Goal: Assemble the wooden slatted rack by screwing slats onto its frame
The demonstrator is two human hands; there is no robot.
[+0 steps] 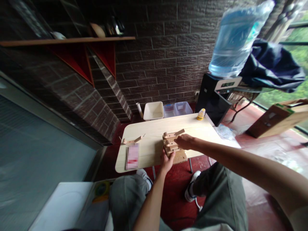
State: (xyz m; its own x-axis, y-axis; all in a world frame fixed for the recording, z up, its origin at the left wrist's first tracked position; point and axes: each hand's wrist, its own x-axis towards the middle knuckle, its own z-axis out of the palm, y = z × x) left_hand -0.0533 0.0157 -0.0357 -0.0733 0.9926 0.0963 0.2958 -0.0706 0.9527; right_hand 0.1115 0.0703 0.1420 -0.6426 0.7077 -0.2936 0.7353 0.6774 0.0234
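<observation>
Wooden pieces with small dark holes (171, 143) lie side by side on a brown cardboard piece (180, 156) at the table's front edge. My left hand (167, 160) grips the near left side of this stack, thumb on top and fingers partly hidden beneath. Over the right side of the wooden pieces, my right hand (184, 141) is closed, its fingertips pressed together; whatever it pinches is too small to make out. Another wooden piece (132, 141) rests apart on the left of the table, beside a pink packet (132, 156).
The pale table (149, 131) carries a yellow-capped bottle (201, 114) at its back right. Behind it stand a cream bin (154, 110) and clear plastic boxes (179, 109). A water dispenser (211, 96) is at the back right, a cardboard box (271, 120) farther right.
</observation>
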